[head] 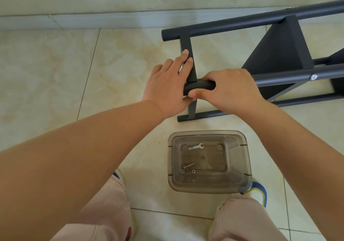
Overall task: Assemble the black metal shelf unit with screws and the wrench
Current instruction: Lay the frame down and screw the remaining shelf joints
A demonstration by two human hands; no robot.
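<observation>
black metal shelf unit on its side on the tiled floor, tubes running off to the right, near the wall's skirting. left hand laid flat against the end crossbar, fingers straight and pressing on the flat strip, holding nothing round. right hand wrapped over the near tube close to its end, fingers curled across the top, thumb tucked under beside the left palm (the two hands touching there). one silver bolt head showing on that same tube farther right. just below the frame, between the knees, a clear plastic tub standing on the floor. inside it a small flat wrench near the far side, a long screw and two small washers or nuts near the left corner (too small to tell which). pale trousers and shoe tips at the bottom edge.
</observation>
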